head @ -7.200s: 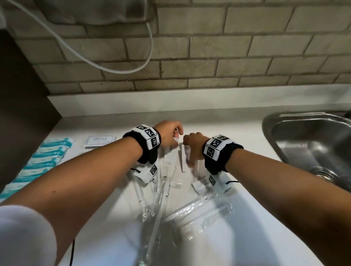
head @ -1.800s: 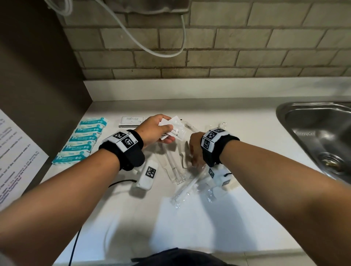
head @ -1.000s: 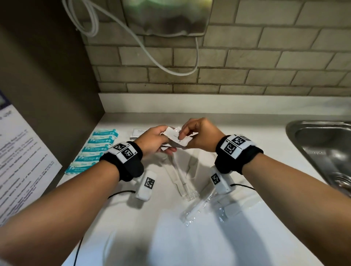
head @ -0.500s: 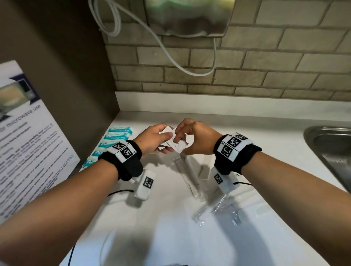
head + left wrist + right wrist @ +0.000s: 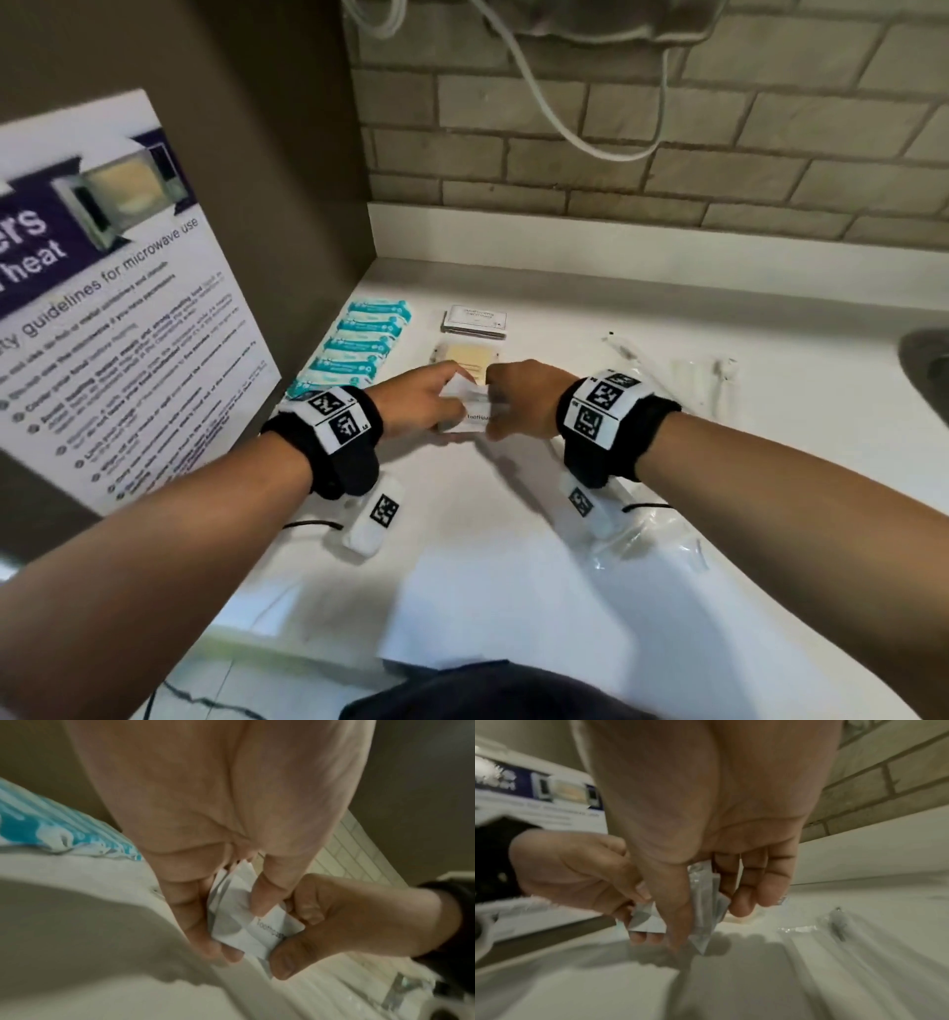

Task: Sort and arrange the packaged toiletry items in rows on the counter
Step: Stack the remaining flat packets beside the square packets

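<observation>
Both hands hold a small stack of white toothpaste sachets (image 5: 470, 411) just above the white counter (image 5: 513, 565). My left hand (image 5: 423, 398) pinches the sachets (image 5: 246, 925) between thumb and fingers from the left. My right hand (image 5: 518, 398) grips the same sachets (image 5: 706, 902) from the right. A column of several teal packets (image 5: 359, 344) lies at the far left. Behind the hands lie a white packet (image 5: 475, 321) and a cream one (image 5: 470, 357). Clear-wrapped toothbrushes (image 5: 703, 377) lie to the right.
A brown side panel with a microwave notice (image 5: 118, 308) stands at the left. A tiled wall (image 5: 667, 154) with a white cable runs along the back. The sink's rim (image 5: 924, 360) shows at the far right. More clear wrappers (image 5: 647, 539) lie under my right forearm.
Both hands, holding the sachets together, have moved left and lower toward the counter, just in front of the cream packet. The view has turned left.
</observation>
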Demonstrator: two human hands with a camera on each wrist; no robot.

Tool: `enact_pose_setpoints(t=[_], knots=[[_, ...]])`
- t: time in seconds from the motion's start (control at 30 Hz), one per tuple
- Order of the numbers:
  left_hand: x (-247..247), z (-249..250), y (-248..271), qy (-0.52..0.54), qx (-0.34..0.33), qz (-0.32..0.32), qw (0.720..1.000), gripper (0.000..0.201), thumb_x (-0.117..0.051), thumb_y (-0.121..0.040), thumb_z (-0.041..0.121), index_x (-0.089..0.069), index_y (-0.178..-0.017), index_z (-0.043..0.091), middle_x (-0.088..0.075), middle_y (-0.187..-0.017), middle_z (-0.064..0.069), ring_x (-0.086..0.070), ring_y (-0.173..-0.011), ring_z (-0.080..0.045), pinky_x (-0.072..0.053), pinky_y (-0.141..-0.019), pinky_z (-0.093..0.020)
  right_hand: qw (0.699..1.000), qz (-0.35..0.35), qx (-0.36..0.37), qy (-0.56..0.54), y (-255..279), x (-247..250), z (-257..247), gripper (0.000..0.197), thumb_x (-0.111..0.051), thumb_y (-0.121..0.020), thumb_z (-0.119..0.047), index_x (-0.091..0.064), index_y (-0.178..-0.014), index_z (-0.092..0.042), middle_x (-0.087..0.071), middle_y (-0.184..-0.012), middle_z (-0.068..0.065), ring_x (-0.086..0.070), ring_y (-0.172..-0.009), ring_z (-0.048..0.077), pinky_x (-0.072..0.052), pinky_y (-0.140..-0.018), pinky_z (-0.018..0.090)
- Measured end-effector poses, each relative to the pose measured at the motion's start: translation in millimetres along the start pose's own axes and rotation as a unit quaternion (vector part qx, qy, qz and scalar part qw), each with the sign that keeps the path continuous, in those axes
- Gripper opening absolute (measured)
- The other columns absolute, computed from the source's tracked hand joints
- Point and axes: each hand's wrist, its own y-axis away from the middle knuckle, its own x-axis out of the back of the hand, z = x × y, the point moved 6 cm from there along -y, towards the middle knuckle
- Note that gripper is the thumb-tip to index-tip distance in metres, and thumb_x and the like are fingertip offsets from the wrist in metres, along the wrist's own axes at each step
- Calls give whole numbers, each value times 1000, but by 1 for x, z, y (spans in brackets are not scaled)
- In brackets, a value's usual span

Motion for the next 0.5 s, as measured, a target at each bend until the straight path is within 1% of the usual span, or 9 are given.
enact_pose_setpoints(t=[0.03, 0.07, 0.13, 0.2, 0.3, 0.33, 0.4, 0.43, 0.5], knots=[[0, -2, 1, -49, -12, -7, 999, 26, -54, -91, 4, -53, -110, 21, -65, -100, -4, -62, -87, -22, -51, -74, -31, 1000, -2, 3, 23, 2, -4, -3, 32, -69, -81, -32, -49, -102, -18, -64, -99, 5, -61, -93, 27, -41, -66, 30], [1, -5, 2, -108, -19, -16, 994, 22, -57, -91, 9, -53, -108, 23, -64, -100, -2, -60, -90, -22, -49, -79, -31, 999, -3, 5, 48, 5, -7, -8, 32, -68, -83, -32, -50, -107, -19, -65, -101, 5, -63, -95, 28, -40, -66, 29], [1, -6, 3, -221, -25, -27, 975, 23, -58, -92, 19, -52, -114, 21, -63, -113, -3, -59, -101, -22, -46, -88, -32, 996, -1, 8, 85, 4, -16, -16, 38, -63, -87, -31, -49, -119, -16, -66, -109, 6, -65, -99, 30, -40, -69, 30], [0, -7, 4, -301, -22, -36, 953, 27, -54, -94, 23, -51, -121, 19, -61, -121, -7, -57, -107, -25, -42, -87, -29, 996, 5, 8, 89, 5, -23, -25, 38, -57, -92, -32, -47, -123, -13, -65, -114, 8, -65, -101, 31, -41, -70, 32], [-4, -9, 4, -399, -17, -45, 916, 26, -47, -98, 29, -49, -121, 18, -61, -121, -9, -58, -105, -27, -43, -84, -31, 997, -15, -21, 69, 1, -34, -29, 40, -55, -95, -26, -44, -130, -10, -54, -125, 11, -61, -111, 34, -44, -78, 37], [-6, -11, 4, -419, -16, -47, 907, 26, -45, -98, 29, -48, -121, 17, -60, -121, -9, -58, -105, -27, -44, -86, -33, 997, -28, -34, 63, 1, -37, -30, 42, -53, -96, -22, -41, -133, -8, -49, -129, 13, -59, -115, 35, -46, -83, 39], [-13, -14, 2, -438, -7, -58, 897, 29, -42, -99, 23, -45, -126, 12, -52, -127, -11, -56, -110, -29, -42, -90, -36, 995, -51, -58, 64, 2, -42, -33, 45, -52, -96, -15, -37, -138, -5, -39, -136, 14, -55, -120, 35, -46, -93, 41], [-18, -16, 1, -442, -1, -63, 895, 32, -41, -98, 20, -43, -129, 10, -48, -129, -12, -55, -113, -30, -41, -91, -37, 994, -54, -61, 67, 2, -43, -35, 47, -52, -96, -13, -35, -140, -4, -36, -138, 14, -53, -123, 33, -45, -96, 40], [-25, -17, 0, -446, -6, -58, 893, 34, -41, -98, 14, -42, -131, 6, -45, -132, -16, -54, -114, -32, -43, -91, -38, 994, -52, -63, 66, 5, -42, -36, 47, -49, -98, -13, -34, -141, -5, -33, -140, 12, -49, -126, 29, -44, -96, 36]])
